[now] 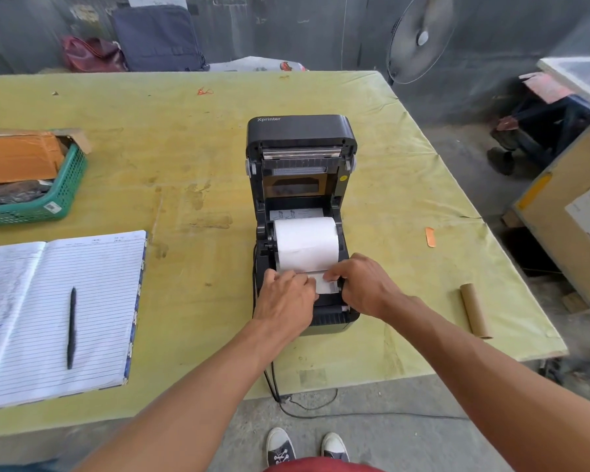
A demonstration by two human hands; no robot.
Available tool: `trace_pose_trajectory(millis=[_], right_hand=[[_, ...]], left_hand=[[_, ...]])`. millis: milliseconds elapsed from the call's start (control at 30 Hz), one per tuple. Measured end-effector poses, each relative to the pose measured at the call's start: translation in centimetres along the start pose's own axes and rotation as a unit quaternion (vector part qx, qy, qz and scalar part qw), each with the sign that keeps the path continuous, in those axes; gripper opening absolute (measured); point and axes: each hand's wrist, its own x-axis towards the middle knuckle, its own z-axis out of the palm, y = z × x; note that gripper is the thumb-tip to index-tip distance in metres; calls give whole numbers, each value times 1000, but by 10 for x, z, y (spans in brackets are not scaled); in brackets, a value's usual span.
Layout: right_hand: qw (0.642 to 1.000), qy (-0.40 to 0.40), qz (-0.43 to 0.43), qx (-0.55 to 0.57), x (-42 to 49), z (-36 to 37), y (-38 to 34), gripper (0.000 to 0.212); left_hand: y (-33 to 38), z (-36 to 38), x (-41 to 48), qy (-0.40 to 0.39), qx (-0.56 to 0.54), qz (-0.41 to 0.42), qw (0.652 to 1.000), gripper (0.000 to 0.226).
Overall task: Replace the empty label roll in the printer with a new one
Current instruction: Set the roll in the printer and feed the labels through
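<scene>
A black label printer (300,131) stands on the yellow-green table (184,165) with its lid raised. A full white label roll (305,241) sits in its bay, and the loose end of the label paper (326,283) is drawn forward over the front. My left hand (285,301) lies on the left part of that paper, fingers bent over it. My right hand (360,284) pinches the paper's right edge at the printer's front. The empty brown cardboard core (476,310) lies on the table to the right, apart from the printer.
An open lined notebook (48,311) with a black pen (71,327) lies at the left. A green basket (58,195) holding a brown package stands at the far left. A small orange strip (430,236) lies right of the printer. Black cables (273,383) hang off the front edge.
</scene>
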Motion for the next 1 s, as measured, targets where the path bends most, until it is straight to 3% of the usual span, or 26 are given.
trace_pose_trajectory(millis=[233,433,833,1000], right_hand=[[1000,-9,-13,7,2,-2,3,54],[999,-16,-30,-1,3,-4,4,53],[994,-43,-99,-21,-18,-2,4,46],[988,-75,-108,-75,-32,4,2,55]], left_hand=[[-10,-2,1,-44,4,73,996,13],[-3,0,-2,-2,21,93,995,22],[9,-2,-20,12,-2,63,998,24],[15,-2,-30,33,-41,44,998,21]])
